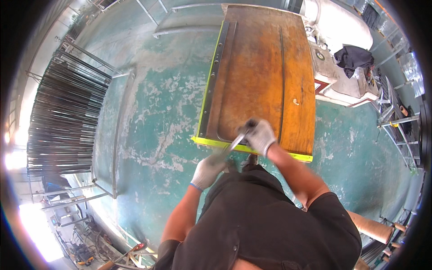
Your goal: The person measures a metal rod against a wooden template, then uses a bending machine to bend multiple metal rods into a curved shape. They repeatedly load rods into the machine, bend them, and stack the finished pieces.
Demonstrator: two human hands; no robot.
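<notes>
My right hand [262, 136], in a white glove with dark fingertips, is closed at the near edge of a wooden table [256, 76]. From it a shiny narrow metal tool [237, 141] slants down toward my left hand; motion blurs it, so its kind is unclear. My left hand [208, 173], in a white glove with a blue cuff, is lower and just left of the table's near edge. Its fingers are smeared near the tool's lower end; whether they touch it I cannot tell. Yellow-green tape [216, 142] runs along the table's near and left edges.
A dark strip with holes [212, 85] lines the table's left side; a thin dark rod [282, 81] lies lengthwise. A rack of black rods [67, 112] stands left on the worn green floor [157, 103]. At right are a large white roll [337, 22] and dark cloth [353, 58].
</notes>
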